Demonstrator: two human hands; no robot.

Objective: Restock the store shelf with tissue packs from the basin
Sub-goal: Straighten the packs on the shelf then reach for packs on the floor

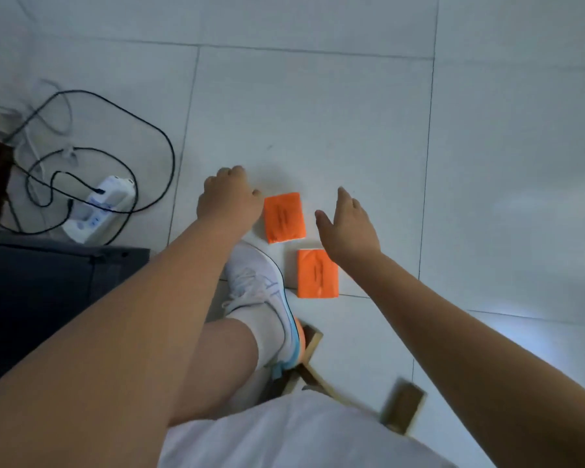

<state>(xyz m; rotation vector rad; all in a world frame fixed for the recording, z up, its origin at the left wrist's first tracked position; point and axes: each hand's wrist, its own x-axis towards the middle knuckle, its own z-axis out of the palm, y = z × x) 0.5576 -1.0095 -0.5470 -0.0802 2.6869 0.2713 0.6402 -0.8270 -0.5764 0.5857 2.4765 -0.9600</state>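
Head view: 2 orange tissue packs lay flat on the tiled floor (318, 113), far pack (284, 217) and near pack (317, 273), just apart. Left hand (228, 197) sat beside the far pack, fingers curled, holding nothing. Right hand (348, 228) hovered w/ fingers straight, spread. White shoe (260, 288) nearby.

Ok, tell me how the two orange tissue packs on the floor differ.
The farther pack lies beside the left hand, fully in view; the nearer pack is partly covered by the right hand. The farther pack's white end faces the camera; the nearer pack's white end faces away. Both are orange and lie flat.
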